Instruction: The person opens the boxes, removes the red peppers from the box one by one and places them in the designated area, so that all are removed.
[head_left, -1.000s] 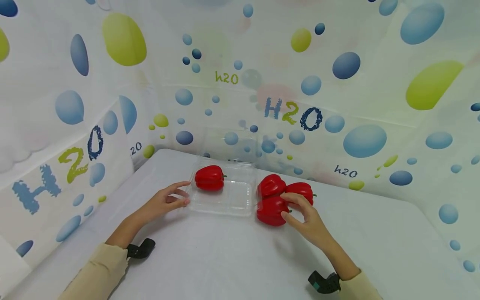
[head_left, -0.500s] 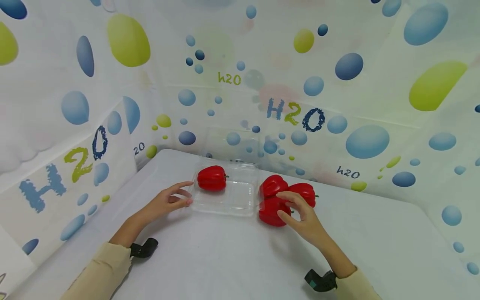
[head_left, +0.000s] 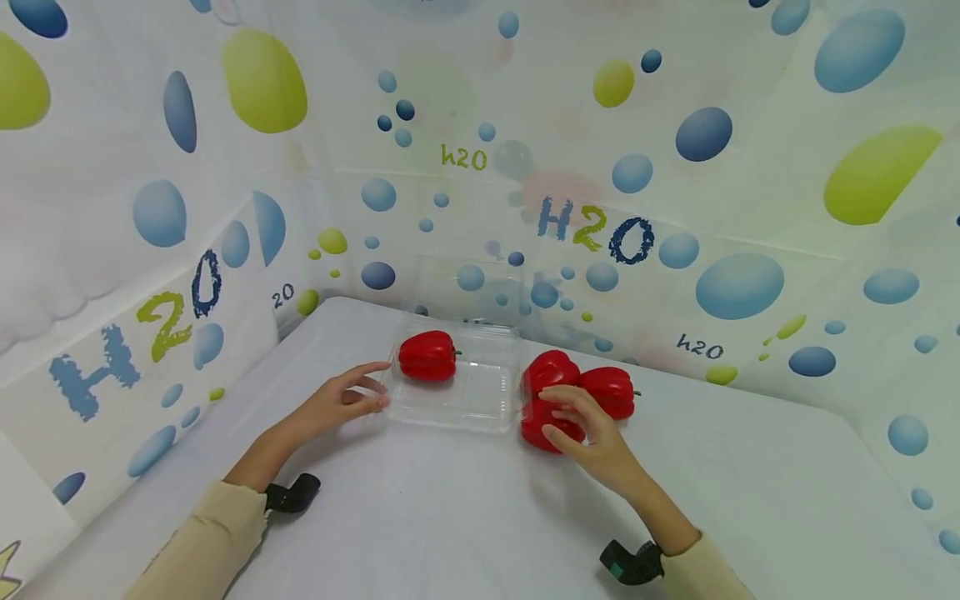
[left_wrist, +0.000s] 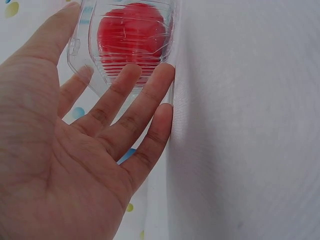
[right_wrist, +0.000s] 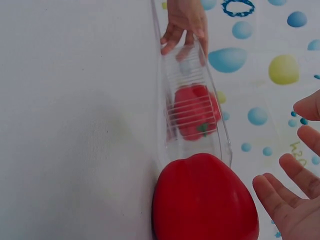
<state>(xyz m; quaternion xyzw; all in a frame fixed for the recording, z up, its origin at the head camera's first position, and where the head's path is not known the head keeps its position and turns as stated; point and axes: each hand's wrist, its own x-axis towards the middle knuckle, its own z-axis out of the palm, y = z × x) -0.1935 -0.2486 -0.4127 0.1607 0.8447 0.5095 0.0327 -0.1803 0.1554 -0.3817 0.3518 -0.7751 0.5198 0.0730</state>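
A clear plastic clamshell container (head_left: 483, 396) lies with its lid raised, one red bell pepper (head_left: 427, 357) inside at its left. My left hand (head_left: 341, 402) rests its fingertips against the container's left wall; in the left wrist view those fingers (left_wrist: 150, 102) are spread and nearly straight. Just right of the container sit three more red bell peppers: a front one (head_left: 542, 429), a back one (head_left: 551, 368) and a right one (head_left: 617, 392). Over the front one hovers my right hand (head_left: 600, 442), fingers loosely bent and apart. The right wrist view shows a gap between that hand and the pepper (right_wrist: 205, 200).
A white cloth covers the table (head_left: 435, 517). Behind it and to the left stands a printed backdrop (head_left: 465, 100) with bubbles and lettering. The transparent lid (head_left: 468, 287) stands up at the container's back, close to the backdrop.
My right hand has shifted slightly left, coming further over the front pepper. The left hand stays at the container's wall. The whole head view has drifted a little.
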